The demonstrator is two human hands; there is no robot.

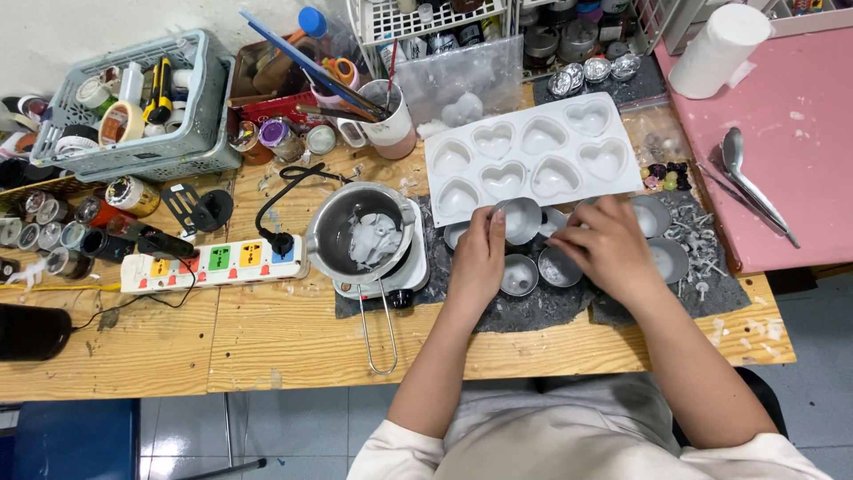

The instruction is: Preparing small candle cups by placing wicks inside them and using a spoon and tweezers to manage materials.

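Now both hands work on the wooden counter [267, 338]: left hand [478, 258] pinches a small round metal tin [520, 220] by its rim; right hand [609, 246] curls loosely over another tin [560, 267], just below the white heart-cavity silicone mould [533, 147].

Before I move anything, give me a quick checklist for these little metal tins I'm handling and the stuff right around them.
1. Left hand on a small round tin: ok, fingers at its rim.
2. Right hand over the other tins: ok; an actual grip on one, cannot tell.
3. Tins on the dark mat: ok, none off it.
4. Tins have wicks inside: cannot tell; loose wicks lie on the mat to the right.
5. White heart mould cavities: ok, they look unfilled.
6. Melting pot on its small burner: ok, whitish lumps inside, not fully liquid.
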